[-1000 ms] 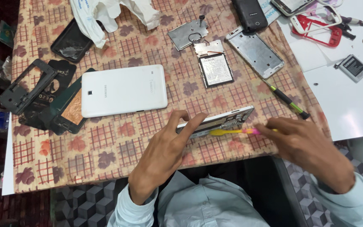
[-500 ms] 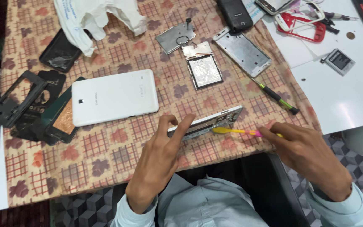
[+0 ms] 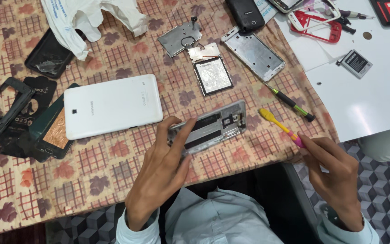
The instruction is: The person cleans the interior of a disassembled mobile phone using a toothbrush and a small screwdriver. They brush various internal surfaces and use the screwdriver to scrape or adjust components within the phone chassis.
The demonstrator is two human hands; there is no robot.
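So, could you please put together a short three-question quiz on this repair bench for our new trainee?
1. True or false: the left hand holds the opened phone frame tilted up off the patterned tablecloth.
2. What does the right hand hold?
A. the yellow and pink toothbrush
B. a pair of scissors
C. a red mug
3. Fill in: the white tablet lies face ____ on the cloth.

Key
1. True.
2. A; its bristle end is clear of the frame, not touching it.
3. Down; its plain back, with a small camera opening, faces up.
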